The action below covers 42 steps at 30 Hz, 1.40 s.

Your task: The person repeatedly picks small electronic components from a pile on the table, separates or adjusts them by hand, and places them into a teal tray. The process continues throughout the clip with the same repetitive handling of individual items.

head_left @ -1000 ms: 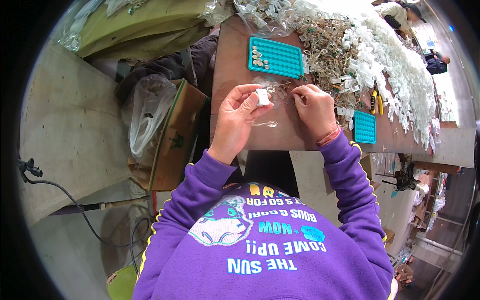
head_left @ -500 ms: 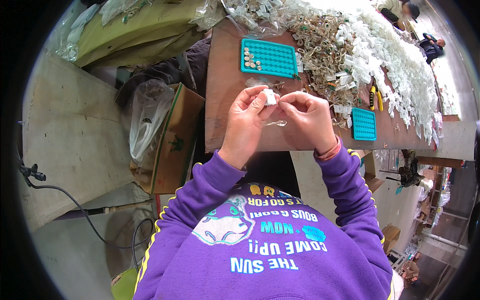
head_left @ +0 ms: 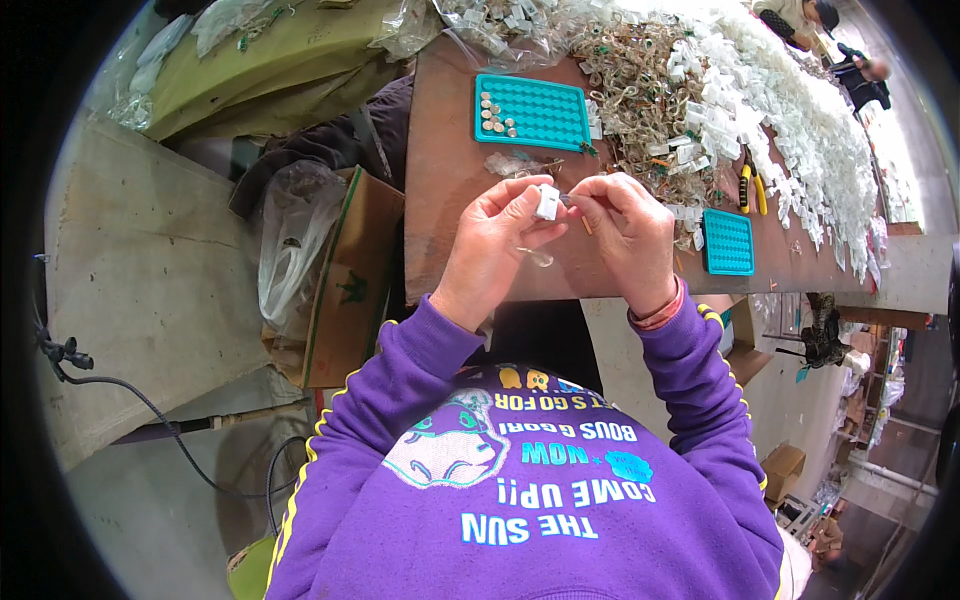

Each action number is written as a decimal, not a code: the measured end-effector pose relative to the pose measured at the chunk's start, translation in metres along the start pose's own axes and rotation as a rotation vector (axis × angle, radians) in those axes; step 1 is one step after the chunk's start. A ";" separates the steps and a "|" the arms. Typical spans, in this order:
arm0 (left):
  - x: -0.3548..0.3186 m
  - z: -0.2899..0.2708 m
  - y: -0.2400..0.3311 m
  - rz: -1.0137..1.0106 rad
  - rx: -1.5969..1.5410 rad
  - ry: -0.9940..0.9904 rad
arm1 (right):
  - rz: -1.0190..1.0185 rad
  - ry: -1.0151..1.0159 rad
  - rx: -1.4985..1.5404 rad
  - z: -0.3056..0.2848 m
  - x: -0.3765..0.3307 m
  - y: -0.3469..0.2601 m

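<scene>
My left hand [head_left: 490,240] is closed, with a small white plastic case [head_left: 547,202] pinched between thumb and fingers. A clear looped cord [head_left: 538,257] hangs below those fingers; it seems to belong to the case. Just right of the case, my right hand [head_left: 632,232] is closed in a pinch. A small greyish bit [head_left: 567,201] shows at its fingertips, too small to name. Beyond my hands lies a teal tray [head_left: 545,112] of small pockets, with several round silver button cells [head_left: 488,112] at its left end.
Tangled corded pieces [head_left: 640,95] and a large heap of white plastic pieces [head_left: 790,140] cover the table's right side. Yellow-and-black pliers [head_left: 750,188] lie beside a smaller teal tray [head_left: 729,242]. A cardboard box [head_left: 355,275] stands left of the table [head_left: 437,180]. Other people are at the far right.
The white case has turned and tilted in my left fingers. My right fingertips have shifted slightly up and away from it. The looped cord has swung lower and left.
</scene>
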<state>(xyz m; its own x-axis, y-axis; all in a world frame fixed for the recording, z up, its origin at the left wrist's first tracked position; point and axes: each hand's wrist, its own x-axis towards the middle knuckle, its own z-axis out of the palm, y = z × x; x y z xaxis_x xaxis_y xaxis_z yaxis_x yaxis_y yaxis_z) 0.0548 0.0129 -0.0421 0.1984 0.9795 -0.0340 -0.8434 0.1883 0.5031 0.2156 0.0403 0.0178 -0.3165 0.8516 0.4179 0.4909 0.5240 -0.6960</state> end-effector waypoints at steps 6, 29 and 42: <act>-0.001 0.000 -0.001 0.011 0.003 0.028 | -0.170 -0.100 -0.211 -0.005 0.006 -0.015; 0.000 -0.001 -0.001 -0.005 0.066 0.039 | -0.059 -0.131 -0.100 -0.003 0.005 -0.014; -0.003 0.003 -0.002 -0.026 0.133 0.069 | -0.219 -0.190 -0.217 -0.003 0.002 -0.020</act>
<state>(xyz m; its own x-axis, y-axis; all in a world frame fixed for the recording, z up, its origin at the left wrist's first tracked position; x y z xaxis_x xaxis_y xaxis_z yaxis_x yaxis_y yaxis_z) 0.0570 0.0093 -0.0406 0.1809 0.9778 -0.1058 -0.7641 0.2074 0.6109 0.2083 0.0315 0.0340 -0.5687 0.7113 0.4132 0.5489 0.7022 -0.4534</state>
